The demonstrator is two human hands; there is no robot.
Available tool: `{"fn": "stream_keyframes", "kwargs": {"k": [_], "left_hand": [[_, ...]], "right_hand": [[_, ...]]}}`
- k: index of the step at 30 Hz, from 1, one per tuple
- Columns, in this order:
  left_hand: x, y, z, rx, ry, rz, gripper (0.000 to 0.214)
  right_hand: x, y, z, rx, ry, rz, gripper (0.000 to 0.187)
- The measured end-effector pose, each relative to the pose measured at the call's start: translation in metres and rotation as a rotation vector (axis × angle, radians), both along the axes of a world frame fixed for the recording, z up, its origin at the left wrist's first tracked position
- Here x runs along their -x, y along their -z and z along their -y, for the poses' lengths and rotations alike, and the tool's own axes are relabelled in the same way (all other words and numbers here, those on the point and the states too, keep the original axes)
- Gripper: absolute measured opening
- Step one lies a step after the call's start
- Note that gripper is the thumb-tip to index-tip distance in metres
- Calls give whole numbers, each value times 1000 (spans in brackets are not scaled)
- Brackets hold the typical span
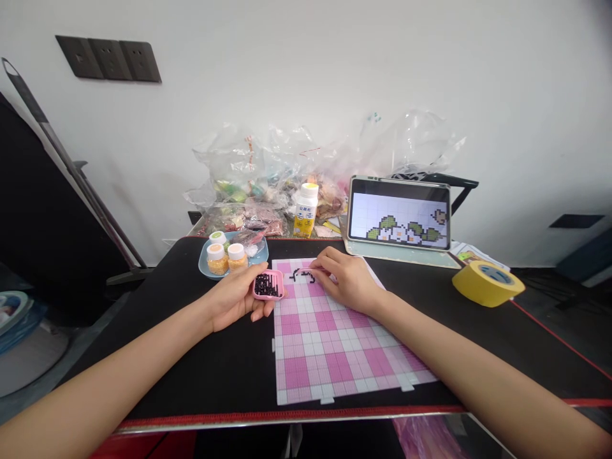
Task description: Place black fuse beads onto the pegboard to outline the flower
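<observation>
My left hand (239, 296) is closed around a small pink tray (282, 284), its fingers underneath and thumb at the rim. Black beads (266, 285) fill much of that ridged tray. To its right, my right hand (347, 277) rests over the upper part of a pink-and-white checked pegboard (313, 347). Thumb and fingers there pinch a thin pink tool, too fine to identify, pointing left. Close to its tip, a broken outline of black beads (293, 276) lies on the board. The fingers partly hide this pattern.
Behind my left hand, a blue dish (203, 261) carries jars of beads (217, 260). A tablet (399, 213) displays a pixel flower pattern at the back right. Yellow tape (478, 285) lies on the right. A white bottle (306, 210) and plastic bags (239, 166) stand along the wall.
</observation>
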State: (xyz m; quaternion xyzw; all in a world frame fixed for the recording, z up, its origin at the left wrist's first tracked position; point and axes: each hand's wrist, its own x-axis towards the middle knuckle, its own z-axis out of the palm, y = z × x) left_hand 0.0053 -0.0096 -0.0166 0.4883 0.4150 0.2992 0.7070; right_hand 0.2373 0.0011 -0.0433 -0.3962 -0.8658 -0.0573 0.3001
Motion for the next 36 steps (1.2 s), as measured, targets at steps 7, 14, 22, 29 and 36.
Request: {"fn": "stream_keyframes", "kwargs": {"k": [7, 14, 22, 29, 36], "left_hand": [[-3, -6, 3, 20, -30, -11, 53], [-2, -2, 1, 17, -36, -1, 50], [-2, -3, 2, 20, -21, 2, 52], [2, 3, -1, -14, 14, 2, 50], [1, 2, 0, -26, 0, 10, 47]], "right_hand": [[1, 0, 0, -15, 7, -7, 21], [3, 1, 0, -25, 10, -20, 22], [2, 1, 0, 16, 7, 4, 21], [1, 1, 1, 9, -1, 2, 21], [3, 1, 1, -8, 2, -24, 21]]}}
